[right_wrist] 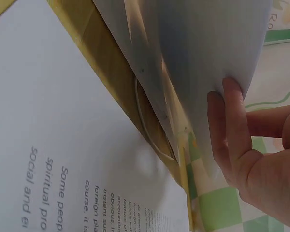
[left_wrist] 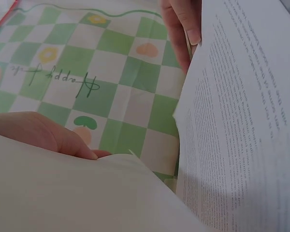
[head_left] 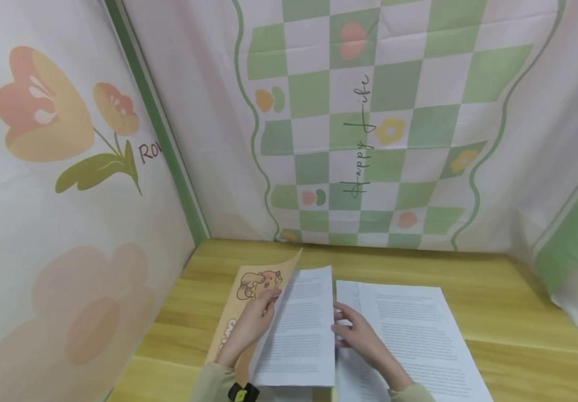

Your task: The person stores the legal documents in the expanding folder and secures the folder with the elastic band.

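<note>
My left hand (head_left: 254, 319) pinches the edge of an orange cover (head_left: 242, 277) with a cartoon animal on it, holding it raised. In the left wrist view, the cover's pale inner side (left_wrist: 87, 193) partly hides that hand (left_wrist: 48, 137). A stack of printed sheets (head_left: 309, 324) stands tilted up beside the cover. Its right edge is held by my right hand (head_left: 364, 335), whose fingers (right_wrist: 237, 121) lie against the back of the sheets in the right wrist view. How many sheets it grips I cannot tell.
Another stack of printed paper (head_left: 419, 335) lies flat on the wooden table (head_left: 168, 346), right of the raised sheets. A thin curved strip (right_wrist: 147, 130) shows beneath them. Patterned cloth (head_left: 309, 95) hangs behind the table and at its sides.
</note>
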The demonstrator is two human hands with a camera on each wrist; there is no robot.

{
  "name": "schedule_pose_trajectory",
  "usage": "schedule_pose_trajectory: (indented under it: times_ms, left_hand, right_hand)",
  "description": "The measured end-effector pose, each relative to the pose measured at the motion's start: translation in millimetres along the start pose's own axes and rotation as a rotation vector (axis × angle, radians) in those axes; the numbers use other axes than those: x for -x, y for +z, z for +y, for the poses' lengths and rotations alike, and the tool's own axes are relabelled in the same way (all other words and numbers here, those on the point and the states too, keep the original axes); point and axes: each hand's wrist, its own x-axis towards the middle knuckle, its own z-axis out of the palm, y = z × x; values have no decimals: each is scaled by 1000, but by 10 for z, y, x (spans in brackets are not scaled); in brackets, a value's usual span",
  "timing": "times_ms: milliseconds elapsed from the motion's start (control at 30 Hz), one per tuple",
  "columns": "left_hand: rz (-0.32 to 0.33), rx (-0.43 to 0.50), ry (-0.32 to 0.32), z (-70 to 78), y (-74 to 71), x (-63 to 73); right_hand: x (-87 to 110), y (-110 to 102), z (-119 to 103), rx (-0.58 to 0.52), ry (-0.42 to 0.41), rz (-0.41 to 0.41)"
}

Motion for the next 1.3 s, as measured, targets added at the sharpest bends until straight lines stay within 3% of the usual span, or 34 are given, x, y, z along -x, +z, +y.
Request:
schedule_pose_trajectory:
  times_ms: [767, 967, 1300]
  left_hand:
    - [1, 5, 0, 10, -9, -1]
    - [-4, 17, -35, 23, -5, -10]
    - [11, -7, -14, 42, 4, 10]
  right_hand:
    - [-66, 125, -22, -39, -66, -68]
    - [-78, 181, -26, -62, -93, -75]
    - [-126, 281, -41, -82, -129, -95]
